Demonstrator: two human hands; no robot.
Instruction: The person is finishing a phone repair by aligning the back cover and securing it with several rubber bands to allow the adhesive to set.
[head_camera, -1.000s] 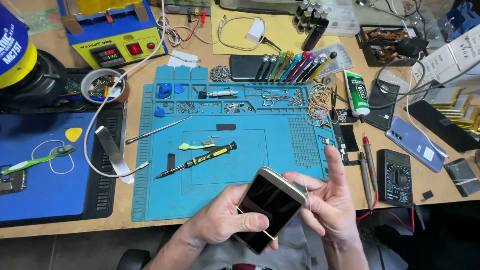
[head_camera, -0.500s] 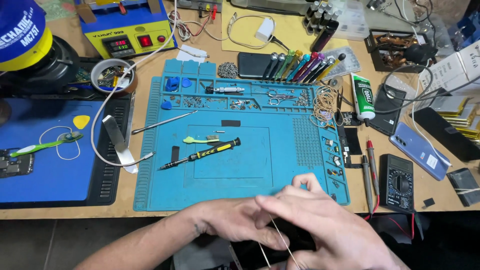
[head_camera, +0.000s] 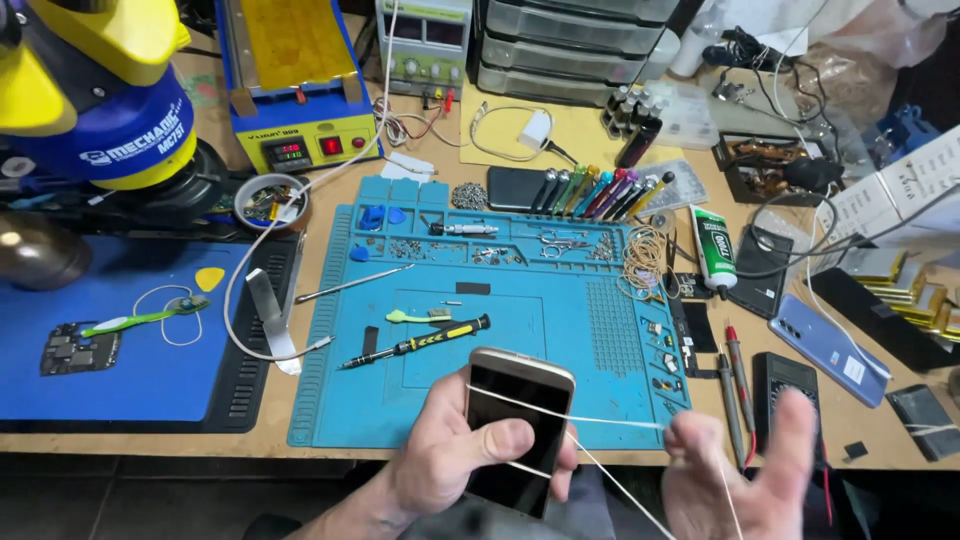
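Left hand (head_camera: 455, 455) grips a dark-screened smartphone (head_camera: 515, 425) with a pale metallic rim, thumb pressed across the glass, fingers wrapped behind. The phone sits just in front of the near edge of the blue work mat (head_camera: 560, 330), over the bench edge. A thin pale elastic band (head_camera: 590, 418) runs taut across the screen to the right hand (head_camera: 745, 470), which is blurred with fingers spread; the band seems hooked on it, but I cannot tell how it is gripped.

Risks, as judged:
- The band is under tension; if it slips off the phone corner or the right fingers it could snap back onto a hand.
- The phone is held by one hand only, off the bench; a pull from the band could twist it out of the grip and drop it to the floor.
- A sweeping right hand could knock the multimeter (head_camera: 790, 385), just right of the mat.

Packages and labels, placed from the mat:
- White tube with a green label (head_camera: 712, 250), just off the right edge, lying.
- White printed cartons (head_camera: 900, 200), far right.
- Yellow and blue device with a label band (head_camera: 110, 110), far left and behind.
- Yellow-fronted heater unit with a red display (head_camera: 300, 130), behind the left corner.
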